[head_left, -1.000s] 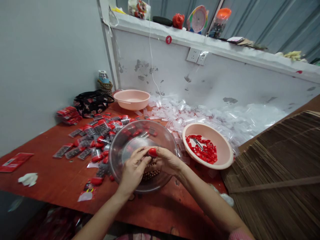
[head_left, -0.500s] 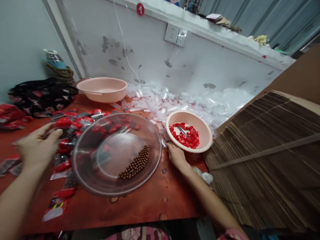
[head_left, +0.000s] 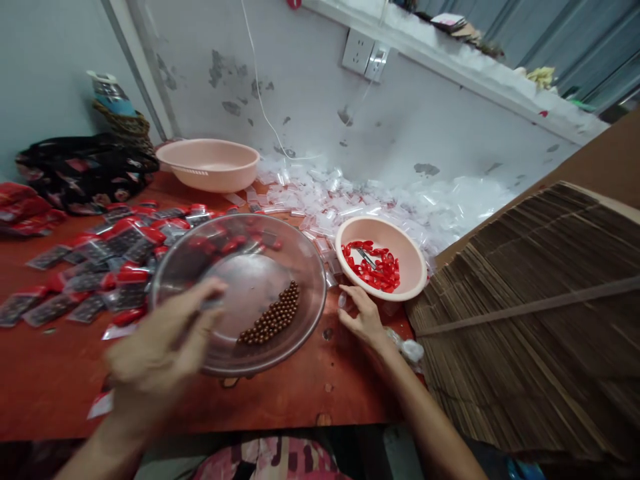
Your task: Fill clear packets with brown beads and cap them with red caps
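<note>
A clear glass or plastic bowl (head_left: 240, 293) sits on the red-brown table (head_left: 320, 393), holding a cluster of small brown beads (head_left: 273, 317) and some red pieces at its far side. My left hand (head_left: 160, 340) passes over the bowl's near side, motion-blurred, and what its fingers hold is unclear. My right hand (head_left: 363, 317) rests on the table beside the bowl, its finger and thumb pinching a small clear plastic bag (head_left: 343, 300). A pink bowl (head_left: 380, 257) of red pieces and a metal tool lies just beyond that hand.
Packets of dark beads with red parts (head_left: 90, 280) spread left of the bowl. Several clear bags (head_left: 350, 203) are heaped along the wall. An empty pink basin (head_left: 207, 165) stands at the back, a black cloth bag (head_left: 85, 173) at left, and stacked cardboard (head_left: 525, 320) at right.
My left hand has moved from the packets to above the clear bowl. My right hand has shifted slightly down and away from the pink bowl's rim, now pinching a small clear bag.
</note>
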Demonstrator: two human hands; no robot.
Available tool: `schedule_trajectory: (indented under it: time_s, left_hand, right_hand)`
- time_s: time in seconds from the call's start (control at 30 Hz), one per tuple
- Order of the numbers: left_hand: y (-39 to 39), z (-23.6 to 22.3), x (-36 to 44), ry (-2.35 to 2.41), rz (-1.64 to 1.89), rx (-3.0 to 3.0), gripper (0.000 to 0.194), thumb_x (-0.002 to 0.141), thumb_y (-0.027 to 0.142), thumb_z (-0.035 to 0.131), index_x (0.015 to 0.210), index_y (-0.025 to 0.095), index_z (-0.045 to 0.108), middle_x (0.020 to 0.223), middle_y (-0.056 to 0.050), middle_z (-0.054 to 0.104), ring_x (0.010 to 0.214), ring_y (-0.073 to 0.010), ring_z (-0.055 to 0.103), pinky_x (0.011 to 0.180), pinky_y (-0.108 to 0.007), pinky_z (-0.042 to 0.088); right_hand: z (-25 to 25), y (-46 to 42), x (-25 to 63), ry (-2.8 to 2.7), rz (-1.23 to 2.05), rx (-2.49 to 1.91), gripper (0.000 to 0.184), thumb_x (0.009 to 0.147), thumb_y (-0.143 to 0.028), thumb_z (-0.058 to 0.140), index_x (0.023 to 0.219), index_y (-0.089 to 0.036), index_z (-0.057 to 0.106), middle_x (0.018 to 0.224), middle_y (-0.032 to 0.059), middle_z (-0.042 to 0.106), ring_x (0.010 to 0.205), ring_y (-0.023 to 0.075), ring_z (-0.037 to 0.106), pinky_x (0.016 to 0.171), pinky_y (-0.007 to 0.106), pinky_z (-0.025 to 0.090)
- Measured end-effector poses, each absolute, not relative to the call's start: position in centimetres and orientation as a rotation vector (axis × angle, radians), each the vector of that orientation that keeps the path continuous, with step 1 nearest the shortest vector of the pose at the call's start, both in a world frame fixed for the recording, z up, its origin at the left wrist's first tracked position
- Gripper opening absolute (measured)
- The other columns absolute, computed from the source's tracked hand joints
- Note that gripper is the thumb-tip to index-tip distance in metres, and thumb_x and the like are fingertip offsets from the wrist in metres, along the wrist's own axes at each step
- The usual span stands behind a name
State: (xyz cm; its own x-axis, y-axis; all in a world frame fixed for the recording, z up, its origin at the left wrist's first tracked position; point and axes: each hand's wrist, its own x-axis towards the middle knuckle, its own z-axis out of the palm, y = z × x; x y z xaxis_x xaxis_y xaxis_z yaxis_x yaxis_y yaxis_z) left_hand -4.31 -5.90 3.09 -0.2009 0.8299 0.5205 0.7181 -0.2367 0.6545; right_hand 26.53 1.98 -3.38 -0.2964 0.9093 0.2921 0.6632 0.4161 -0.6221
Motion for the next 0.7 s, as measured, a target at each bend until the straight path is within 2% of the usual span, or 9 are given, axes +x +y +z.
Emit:
schedule_trajectory:
  time_s: [0.07, 0.2, 0.3, 0.37, 0.43, 0.53, 0.63, 0.7]
  left_hand:
    - [-6.6, 2.8, -0.8, 1.625, 1.391, 2.103, 0.039, 0.079, 0.024, 0.058, 0.118, 0.024, 0.053, 0.108, 0.000, 0.064, 0.094, -0.0179, 0.062, 0.090, -0.030, 0.047]
    - [-6.7, 1.2, 3.6, 1.410, 1.306, 2.308, 0.044, 0.082, 0.020, 0.052, 0.125, 0.016, 0.044, 0.120, -0.009, 0.057, 0.108, -0.0192, 0.055, 0.092, -0.031, 0.046]
    - [-6.6, 0.7, 4.0, 1.370, 1.383, 2.284, 0.037, 0.083, 0.016, 0.050, 0.120, 0.015, 0.050, 0.113, -0.009, 0.062, 0.103, -0.0176, 0.058, 0.090, -0.028, 0.047]
    - [-6.7, 1.1, 3.4, 1.430, 1.391, 2.087, 0.029, 0.083, 0.019, 0.050, 0.110, 0.016, 0.058, 0.102, -0.007, 0.067, 0.093, -0.0170, 0.063, 0.084, -0.026, 0.050]
    - [-6.6, 1.8, 2.6, 1.528, 1.304, 1.765, 0.024, 0.080, 0.026, 0.054, 0.100, 0.017, 0.064, 0.093, -0.006, 0.070, 0.083, -0.0182, 0.066, 0.077, -0.028, 0.052]
    - [-6.0, 2.8, 1.5, 1.508, 1.227, 1.229, 0.028, 0.074, 0.033, 0.059, 0.094, 0.015, 0.066, 0.086, -0.005, 0.071, 0.072, -0.0195, 0.067, 0.066, -0.030, 0.056]
    - [-5.4, 3.2, 0.6, 1.440, 1.237, 0.956, 0.037, 0.072, 0.036, 0.060, 0.097, 0.009, 0.063, 0.081, -0.007, 0.071, 0.066, -0.0208, 0.068, 0.062, -0.033, 0.057]
    - [-5.4, 3.2, -0.1, 1.545, 1.275, 1.075, 0.036, 0.073, 0.036, 0.059, 0.098, 0.010, 0.064, 0.083, -0.007, 0.071, 0.070, -0.0222, 0.068, 0.067, -0.036, 0.056]
  right_hand:
    - [-2.1, 0.9, 25.4, -1.781, 0.817, -1.190, 0.040, 0.070, -0.022, 0.056, 0.110, -0.021, 0.054, 0.104, 0.0050, 0.055, 0.094, 0.0187, 0.054, 0.083, 0.032, 0.045]
    - [-0.2, -0.8, 22.3, -1.237, 1.492, -0.900, 0.027, 0.070, -0.025, 0.059, 0.096, -0.021, 0.055, 0.088, 0.0017, 0.058, 0.074, 0.0136, 0.058, 0.068, 0.028, 0.050]
    - [0.4, -1.5, 20.7, -1.260, 1.631, -0.837, 0.015, 0.077, -0.029, 0.055, 0.087, -0.018, 0.056, 0.085, 0.0025, 0.059, 0.070, 0.0133, 0.060, 0.065, 0.029, 0.052]
    - [0.7, -1.4, 20.2, -1.590, 1.394, -0.870, 0.014, 0.083, -0.029, 0.049, 0.087, -0.018, 0.057, 0.082, 0.0032, 0.061, 0.072, 0.0145, 0.060, 0.068, 0.031, 0.052]
    - [1.2, -1.0, 19.8, -2.014, 0.896, -0.810, 0.016, 0.084, -0.025, 0.049, 0.095, -0.017, 0.058, 0.089, 0.0058, 0.063, 0.084, 0.0174, 0.060, 0.078, 0.035, 0.049]
    - [2.9, 0.0, 18.8, -2.450, 0.200, -0.531, 0.030, 0.083, -0.020, 0.052, 0.112, -0.013, 0.051, 0.107, 0.0113, 0.060, 0.100, 0.0208, 0.054, 0.090, 0.037, 0.043]
    - [4.9, 1.4, 17.0, -2.690, -0.083, -0.381, 0.033, 0.086, -0.019, 0.046, 0.118, -0.009, 0.046, 0.106, 0.0133, 0.059, 0.097, 0.0209, 0.053, 0.084, 0.035, 0.045]
    - [5.7, 2.9, 15.7, -2.792, -0.163, -0.354, 0.031, 0.088, -0.018, 0.042, 0.117, -0.008, 0.045, 0.103, 0.0131, 0.058, 0.094, 0.0203, 0.052, 0.081, 0.033, 0.044]
